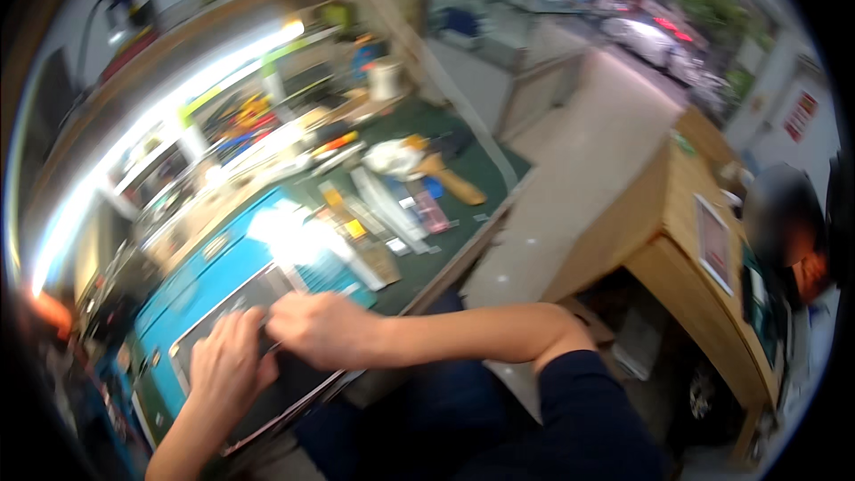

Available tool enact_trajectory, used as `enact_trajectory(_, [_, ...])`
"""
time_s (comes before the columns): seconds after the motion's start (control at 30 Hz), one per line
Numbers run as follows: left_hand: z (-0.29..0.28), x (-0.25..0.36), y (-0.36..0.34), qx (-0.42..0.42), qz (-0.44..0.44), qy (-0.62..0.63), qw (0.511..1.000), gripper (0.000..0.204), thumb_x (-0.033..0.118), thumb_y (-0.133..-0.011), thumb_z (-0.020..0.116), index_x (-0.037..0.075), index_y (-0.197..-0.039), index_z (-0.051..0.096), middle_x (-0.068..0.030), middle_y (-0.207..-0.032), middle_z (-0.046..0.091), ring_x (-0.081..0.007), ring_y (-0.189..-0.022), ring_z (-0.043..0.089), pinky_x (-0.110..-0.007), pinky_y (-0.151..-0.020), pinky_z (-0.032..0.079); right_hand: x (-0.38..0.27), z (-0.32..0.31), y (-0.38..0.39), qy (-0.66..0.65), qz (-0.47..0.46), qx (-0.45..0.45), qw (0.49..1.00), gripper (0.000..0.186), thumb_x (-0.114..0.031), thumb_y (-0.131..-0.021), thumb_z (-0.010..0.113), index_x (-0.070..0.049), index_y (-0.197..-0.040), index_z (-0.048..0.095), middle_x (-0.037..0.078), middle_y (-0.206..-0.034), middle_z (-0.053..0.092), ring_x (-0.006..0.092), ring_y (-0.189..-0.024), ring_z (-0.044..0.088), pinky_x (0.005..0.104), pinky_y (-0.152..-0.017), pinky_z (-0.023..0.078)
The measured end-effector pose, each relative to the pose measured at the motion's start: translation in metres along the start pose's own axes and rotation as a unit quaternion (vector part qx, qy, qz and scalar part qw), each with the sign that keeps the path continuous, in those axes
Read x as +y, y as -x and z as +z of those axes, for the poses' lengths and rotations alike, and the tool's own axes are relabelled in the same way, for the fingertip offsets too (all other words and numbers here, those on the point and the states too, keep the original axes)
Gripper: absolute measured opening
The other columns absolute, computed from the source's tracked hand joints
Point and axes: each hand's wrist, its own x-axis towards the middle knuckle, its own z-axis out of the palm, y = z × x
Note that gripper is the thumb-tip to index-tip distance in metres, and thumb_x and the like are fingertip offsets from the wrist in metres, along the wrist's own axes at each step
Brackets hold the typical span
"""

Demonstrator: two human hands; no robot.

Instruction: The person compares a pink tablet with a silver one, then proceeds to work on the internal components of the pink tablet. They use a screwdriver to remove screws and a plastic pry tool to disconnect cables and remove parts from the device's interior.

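A dark flat panel with a pale, pinkish rim [289, 381], like a large tablet or a laptop part, lies at the near edge of the workbench. My left hand [224, 361] rests over it, its fingers stretched forward and the thumb apart. Close beside it, my right hand [322, 330] is closed in a fist-like pinch above the panel's middle. Whatever it pinches is hidden by the fingers and blur. Under the panel's far side spreads a blue work mat [191, 281], part of it washed out by glare.
Strips and small parts [378, 214] lie on the green bench top, near a brown-handled brush [454, 183]. A bright tube light [191, 85] runs along the shelf of tools. To the right stand a wooden desk [641, 223] and a person [784, 214].
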Motion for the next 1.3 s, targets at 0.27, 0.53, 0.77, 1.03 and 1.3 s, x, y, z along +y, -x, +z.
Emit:
enact_trajectory(0.27, [-0.011,0.004,-0.007,-0.043,-0.026,0.044,0.998,0.055,0.015,-0.081,0.077,0.003,-0.13,0.054,-0.012,-0.103,0.069,-0.0309,-0.098,0.07,-0.041,-0.074,0.056,-0.009,-0.022,-0.003,-0.006,0.033,-0.033,0.999,0.015,-0.015,-0.088,0.074,-0.006,-0.091,0.062,0.009,-0.088,0.061,0.0276,-0.085,0.066,0.0382,-0.07,0.056])
enact_trajectory(0.53, [-0.012,-0.017,-0.007,-0.016,0.031,0.107,0.994,0.059,0.017,-0.082,0.077,-0.001,-0.134,0.054,-0.0162,-0.103,0.07,-0.0314,-0.099,0.071,-0.042,-0.08,0.059,-0.009,-0.021,-0.003,0.009,0.031,-0.023,0.999,0.015,-0.014,-0.088,0.076,-0.006,-0.094,0.065,0.008,-0.087,0.059,0.0265,-0.082,0.064,0.0379,-0.066,0.055])
enact_trajectory(0.77, [-0.018,-0.012,0.003,-0.059,-0.03,0.084,0.994,0.061,0.01,-0.081,0.079,0.005,-0.137,0.053,-0.0134,-0.112,0.071,-0.0337,-0.108,0.07,-0.042,-0.091,0.058,-0.008,-0.022,-0.003,0.0,0.035,-0.021,0.999,0.015,-0.013,-0.088,0.077,-0.006,-0.096,0.066,0.007,-0.088,0.062,0.0258,-0.083,0.065,0.0372,-0.069,0.054])
enact_trajectory(1.03, [-0.026,-0.036,-0.015,-0.2,-0.041,0.151,0.967,0.039,0.019,-0.082,0.076,0.002,-0.112,0.059,-0.0159,-0.112,0.064,-0.0334,-0.111,0.064,-0.042,-0.095,0.053,-0.009,-0.021,-0.003,0.004,0.032,-0.019,0.999,0.015,-0.013,-0.088,0.077,-0.006,-0.096,0.066,0.007,-0.088,0.061,0.0252,-0.083,0.065,0.0369,-0.069,0.055])
enact_trajectory(1.3, [-0.029,-0.034,-0.02,-0.228,-0.042,0.116,0.966,0.039,0.023,-0.081,0.079,0.001,-0.106,0.058,-0.0161,-0.109,0.063,-0.0338,-0.11,0.064,-0.042,-0.094,0.053,-0.008,-0.022,-0.002,-0.004,0.032,-0.02,0.999,0.016,-0.013,-0.088,0.077,-0.006,-0.097,0.067,0.007,-0.089,0.061,0.0256,-0.083,0.065,0.0372,-0.069,0.055])
